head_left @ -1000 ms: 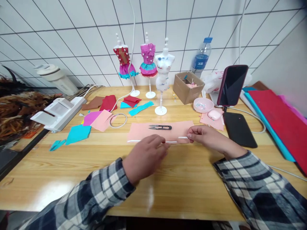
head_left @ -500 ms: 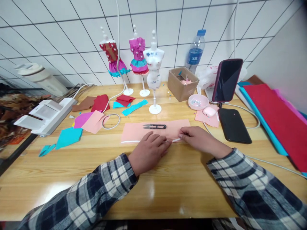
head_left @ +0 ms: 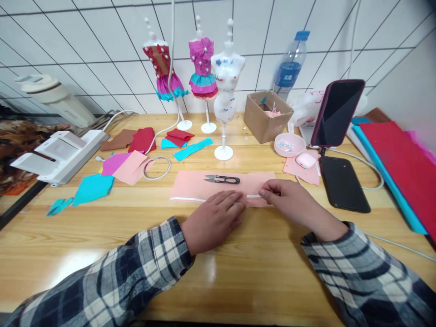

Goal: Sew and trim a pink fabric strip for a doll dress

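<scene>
A salmon-pink sheet point(head_left: 190, 185) of crepe paper or thin cloth lies on the wooden table before me. Along its near edge on the left runs a narrow white strip point(head_left: 187, 199), which looks like tape and passes under my hand. My left hand point(head_left: 213, 220) rests flat on the sheet's near edge, fingers extended. At the right, my right hand point(head_left: 289, 200) pinches the end of a white strip point(head_left: 252, 196) between thumb and forefinger. Black thread snips point(head_left: 222, 180) lie on the sheet beyond my hands. Whether both strip pieces join is hidden by my left fingers.
Behind stand a bare mannequin point(head_left: 225, 91) and two dressed ones. A cardboard box point(head_left: 267, 120), pink bead dish point(head_left: 290, 144) and black phone point(head_left: 344, 184) lie to the right. Coloured scraps point(head_left: 93, 188), a looped cable point(head_left: 157, 169) and a white power strip point(head_left: 68, 156) occupy the left.
The right-hand end of the strip has shifted inward from the sheet's near edge, held by my right hand. My left hand stays on the sheet. The whole view has shifted slightly.
</scene>
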The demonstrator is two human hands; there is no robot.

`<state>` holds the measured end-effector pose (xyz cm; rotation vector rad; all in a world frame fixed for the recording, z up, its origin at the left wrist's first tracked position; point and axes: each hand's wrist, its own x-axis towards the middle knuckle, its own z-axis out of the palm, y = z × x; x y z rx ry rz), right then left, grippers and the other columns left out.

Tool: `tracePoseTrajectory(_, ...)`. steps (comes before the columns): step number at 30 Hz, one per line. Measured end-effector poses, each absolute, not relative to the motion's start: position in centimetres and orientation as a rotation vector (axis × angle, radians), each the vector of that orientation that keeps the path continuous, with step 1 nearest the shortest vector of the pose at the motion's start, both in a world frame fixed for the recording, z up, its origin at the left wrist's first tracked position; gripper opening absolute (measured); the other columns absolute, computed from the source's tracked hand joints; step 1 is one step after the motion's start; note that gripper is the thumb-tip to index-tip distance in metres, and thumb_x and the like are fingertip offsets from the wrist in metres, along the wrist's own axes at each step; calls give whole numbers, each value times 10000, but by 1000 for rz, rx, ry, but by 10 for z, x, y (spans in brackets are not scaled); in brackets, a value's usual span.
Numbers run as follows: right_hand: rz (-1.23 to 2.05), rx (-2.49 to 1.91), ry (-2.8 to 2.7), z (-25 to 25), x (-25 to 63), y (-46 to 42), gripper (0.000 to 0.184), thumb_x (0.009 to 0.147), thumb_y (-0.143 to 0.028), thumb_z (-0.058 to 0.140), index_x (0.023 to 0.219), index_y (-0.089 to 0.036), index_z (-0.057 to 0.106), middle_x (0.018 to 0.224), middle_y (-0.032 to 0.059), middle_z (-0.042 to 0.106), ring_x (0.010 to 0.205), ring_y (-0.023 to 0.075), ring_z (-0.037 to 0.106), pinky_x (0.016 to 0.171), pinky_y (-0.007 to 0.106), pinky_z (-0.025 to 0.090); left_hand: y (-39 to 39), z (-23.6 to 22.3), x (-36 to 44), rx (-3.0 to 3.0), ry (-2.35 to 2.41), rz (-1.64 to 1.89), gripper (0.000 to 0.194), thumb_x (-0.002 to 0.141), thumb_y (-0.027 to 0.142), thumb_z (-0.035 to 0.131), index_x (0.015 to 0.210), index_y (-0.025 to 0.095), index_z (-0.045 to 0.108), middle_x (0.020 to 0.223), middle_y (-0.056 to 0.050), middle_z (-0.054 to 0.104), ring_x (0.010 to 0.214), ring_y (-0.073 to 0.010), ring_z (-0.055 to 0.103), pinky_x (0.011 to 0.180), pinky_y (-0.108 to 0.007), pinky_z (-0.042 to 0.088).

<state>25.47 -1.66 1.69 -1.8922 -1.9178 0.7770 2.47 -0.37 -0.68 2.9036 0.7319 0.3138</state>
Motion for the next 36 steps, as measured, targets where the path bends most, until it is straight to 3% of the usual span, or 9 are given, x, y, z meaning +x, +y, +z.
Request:
tracePoseTrajectory(7,914,-1901,-1895,10,259,-16,210,884,-305,489,723,-227,600,751,-3,717,682,168,612,596,276,378,-5,-2,23,2867,788,161,386,949,347,508,1307,204,520,1413,-87,540,1297,-281,476,1130,-547,282)
tracePoseTrajectory(12,1051,-1923,-1858,12,266,-17,231,901,-359,476,766,-231,614,788,-11,725,708,167,623,618,271,393,-5,-1,21,2848,808,117,407,972,387,462,1344,226,495,1460,-58,496,1343,-263,427,1161,-564,203)
tracePoseTrajectory(19,1050,-2009,-1906,21,249,-21,261,891,-312,471,686,-217,602,671,-13,673,654,152,578,604,269,344,-5,-2,20,2862,817,94,400,985,395,430,1359,262,483,1473,-47,482,1359,-254,411,1172,-582,148)
tracePoseTrajectory(36,1051,-2037,-1900,18,250,-23,242,874,-339,495,736,-221,655,607,-15,659,584,130,551,577,258,333,-5,-1,23,2845,811,74,369,972,344,458,1319,233,516,1473,-83,478,1357,-265,427,1148,-634,168)
